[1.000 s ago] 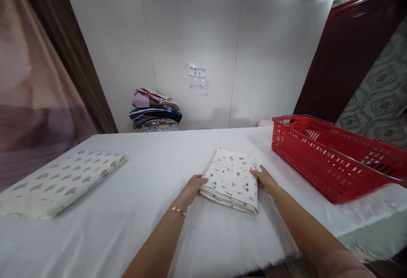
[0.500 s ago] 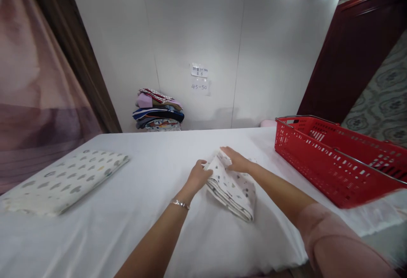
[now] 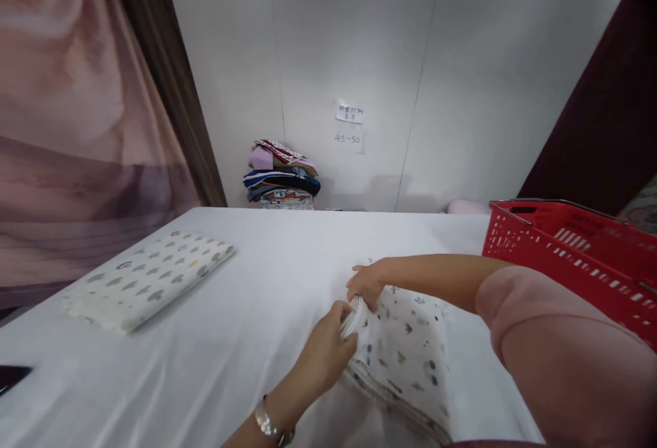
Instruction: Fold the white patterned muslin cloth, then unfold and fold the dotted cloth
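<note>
White printed cloth [image 3: 410, 345], folded, qty 1, on white tabletop [image 3: 267, 284], L of red basket [image 3: 544, 267]. L hand [image 3: 324, 351] pinches its layered edge, thumb & fingers nearly together; R hand [image 3: 368, 284], fingers curled, grips same edge alongside. Step, prob: gathering edge layers; next move calls for firm 2-hand hold, layers aligned.

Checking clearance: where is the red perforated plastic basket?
In the head view, the basket is at the right edge, beyond the pink fabric sleeve and right of the held white printed cloth.
</note>
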`<move>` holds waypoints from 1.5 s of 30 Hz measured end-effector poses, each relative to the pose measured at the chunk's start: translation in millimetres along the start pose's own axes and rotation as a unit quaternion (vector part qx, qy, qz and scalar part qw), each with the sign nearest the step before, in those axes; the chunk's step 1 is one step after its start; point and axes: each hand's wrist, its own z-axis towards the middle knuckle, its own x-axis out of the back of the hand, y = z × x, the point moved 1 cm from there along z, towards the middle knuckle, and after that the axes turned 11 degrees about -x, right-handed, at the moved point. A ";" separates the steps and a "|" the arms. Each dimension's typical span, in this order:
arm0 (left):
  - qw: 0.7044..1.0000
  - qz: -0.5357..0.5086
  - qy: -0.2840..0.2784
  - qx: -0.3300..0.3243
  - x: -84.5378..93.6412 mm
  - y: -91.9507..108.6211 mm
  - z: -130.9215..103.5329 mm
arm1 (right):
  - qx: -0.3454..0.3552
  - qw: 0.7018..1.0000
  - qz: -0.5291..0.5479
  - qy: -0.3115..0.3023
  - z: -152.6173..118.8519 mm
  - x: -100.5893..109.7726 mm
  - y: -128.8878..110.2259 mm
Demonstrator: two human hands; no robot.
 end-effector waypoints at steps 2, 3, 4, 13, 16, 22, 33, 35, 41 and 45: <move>1.000 -0.014 -0.001 0.007 5.2 -6.3 -5.8 | 0.033 0.994 0.030 -0.102 1.8 4.6 -3.8; 1.000 -0.016 -0.001 0.009 8.1 -9.4 -7.6 | 0.038 0.990 0.043 -0.130 1.2 8.1 -4.8; 1.000 -0.016 -0.003 0.010 11.3 -12.2 -8.6 | 0.032 0.989 0.049 -0.133 0.0 12.3 -5.1; 0.992 0.102 0.001 -0.071 58.2 2.6 32.1 | -0.021 0.998 -0.046 -0.040 -33.6 75.0 9.6; 0.945 0.260 0.025 -0.194 86.5 33.5 61.5 | -0.037 0.991 -0.073 0.102 -54.3 118.9 14.4; 0.806 0.462 0.144 -0.342 130.5 67.5 88.5 | -0.073 0.916 -0.156 0.362 -94.1 159.1 3.5; 0.890 0.398 -0.024 -0.220 35.8 -97.0 -1.9 | -0.034 0.972 -0.006 0.230 -67.7 -68.1 -20.7; 0.904 0.375 -0.019 -0.205 34.6 -98.4 -9.2 | -0.014 0.969 0.073 0.234 -76.4 -73.9 -10.3; 0.944 0.284 -0.015 -0.169 48.3 -81.5 -6.1 | -0.117 0.918 0.243 0.290 -103.8 -78.7 32.0; 0.955 0.260 -0.006 -0.142 45.9 -74.2 6.7 | -0.121 0.910 0.263 0.296 -108.9 -85.5 39.9</move>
